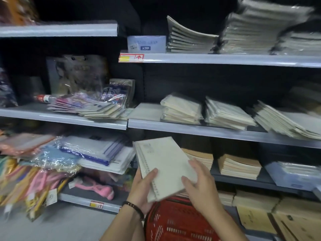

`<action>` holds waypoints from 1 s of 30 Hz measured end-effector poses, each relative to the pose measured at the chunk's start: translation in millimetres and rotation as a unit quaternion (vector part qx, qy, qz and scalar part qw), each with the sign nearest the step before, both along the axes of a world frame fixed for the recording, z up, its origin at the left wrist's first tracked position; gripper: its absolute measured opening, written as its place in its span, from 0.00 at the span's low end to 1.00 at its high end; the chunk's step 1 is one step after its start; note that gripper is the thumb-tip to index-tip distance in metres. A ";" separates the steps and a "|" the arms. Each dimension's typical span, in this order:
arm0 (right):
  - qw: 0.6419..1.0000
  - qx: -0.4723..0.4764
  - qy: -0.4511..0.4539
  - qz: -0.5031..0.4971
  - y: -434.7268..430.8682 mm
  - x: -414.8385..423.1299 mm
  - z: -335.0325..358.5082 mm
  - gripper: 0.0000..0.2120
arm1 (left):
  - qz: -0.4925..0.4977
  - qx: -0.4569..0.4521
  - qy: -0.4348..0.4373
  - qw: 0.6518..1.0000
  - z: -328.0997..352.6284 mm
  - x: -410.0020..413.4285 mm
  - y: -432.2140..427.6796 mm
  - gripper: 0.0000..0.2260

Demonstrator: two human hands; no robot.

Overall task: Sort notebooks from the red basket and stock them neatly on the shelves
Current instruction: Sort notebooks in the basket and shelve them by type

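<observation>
A white spiral notebook (165, 166) is held above the red basket (177, 221), left hand (144, 190) gripping its coil edge, right hand (199, 181) clasping its near corner. Sorting is underway; next it needs matching to the white stacks (181, 108) along the middle shelf's (208, 132) front edge.

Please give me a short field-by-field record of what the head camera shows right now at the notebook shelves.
held item: white spiral notebook, tilted, coil along its left edge
left hand: grips the coil edge from below, thumb on the cover
right hand: fingers on the notebook's lower right corner
basket: red basket directly below the hands
middle shelf: pale wrapped notebook stacks
lower shelf: brown-cover stacks
wrist: dark beaded bracelet on the left
</observation>
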State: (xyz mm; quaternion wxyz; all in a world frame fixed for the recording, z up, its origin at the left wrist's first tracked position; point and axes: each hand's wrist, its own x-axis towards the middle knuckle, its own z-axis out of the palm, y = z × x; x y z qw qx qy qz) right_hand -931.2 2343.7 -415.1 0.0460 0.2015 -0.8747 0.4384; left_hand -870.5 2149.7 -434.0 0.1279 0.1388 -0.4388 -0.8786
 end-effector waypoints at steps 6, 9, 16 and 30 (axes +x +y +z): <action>0.953 -0.163 -0.256 0.013 -14.0 -9.9 34.0 0.08 | 0.036 -0.053 0.021 0.998 33.9 26.8 -38.9 0.20; 0.952 -0.180 -0.245 0.031 -30.6 -5.6 52.8 0.05 | 0.062 -0.102 0.000 0.993 52.4 37.4 -60.2 0.22; 0.882 -0.331 -0.324 0.084 -67.7 -12.2 100.8 0.05 | 0.162 -0.171 -0.025 0.971 90.5 38.4 -114.2 0.09; 0.792 -0.540 -0.285 -0.011 -239.9 -98.4 131.3 0.11 | 0.254 -0.306 -0.050 0.916 131.1 1.6 -210.1 0.16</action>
